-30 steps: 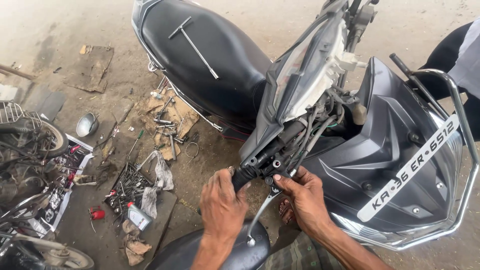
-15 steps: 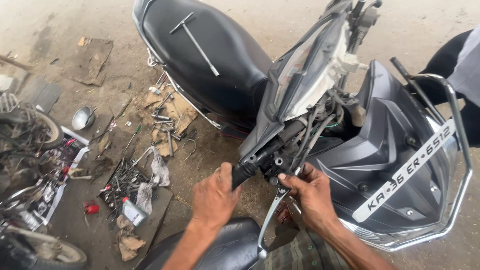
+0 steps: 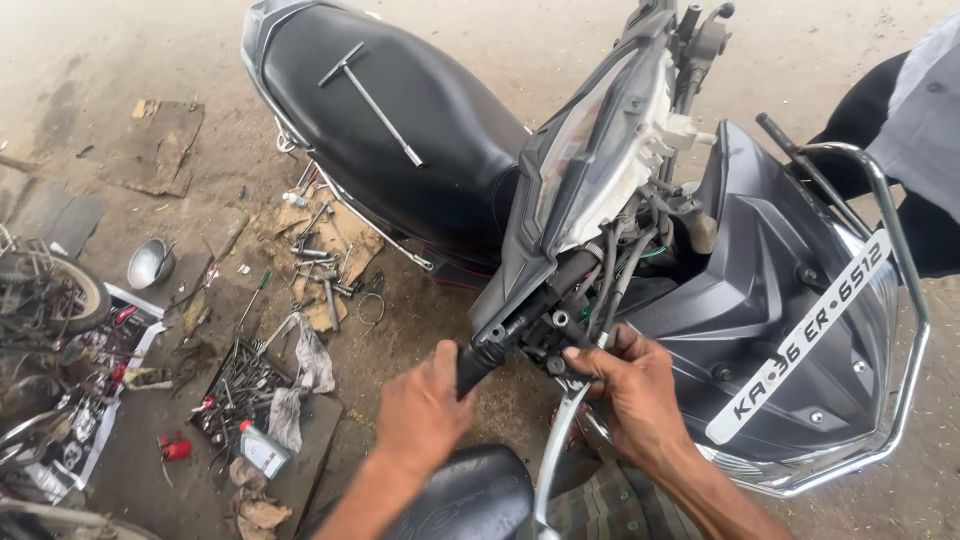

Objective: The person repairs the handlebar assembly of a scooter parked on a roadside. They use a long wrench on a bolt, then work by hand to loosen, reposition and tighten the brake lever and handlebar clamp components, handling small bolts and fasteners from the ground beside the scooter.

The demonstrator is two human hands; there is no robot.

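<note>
A dark grey scooter (image 3: 760, 300) stands before me with its headlight cover (image 3: 590, 160) loosened and cables exposed. My left hand (image 3: 425, 410) is wrapped around the black handlebar grip (image 3: 478, 362). My right hand (image 3: 625, 385) pinches the fitting at the base of the silver brake lever (image 3: 556, 450), just right of the grip. A T-handle wrench (image 3: 370, 98) lies on the black seat (image 3: 390, 140).
Loose tools lie on cardboard (image 3: 320, 265) and in a tray (image 3: 235, 385) on the dirt floor at left, with a rag (image 3: 305, 365), a small bottle (image 3: 262, 450) and a metal bowl (image 3: 150, 263). A bicycle wheel (image 3: 50, 290) is at far left. Another person's sleeve (image 3: 925, 130) shows at upper right.
My view has shifted slightly. My left hand has slid up onto the grip, and my right hand has risen from below the lever to the fitting at its base.
</note>
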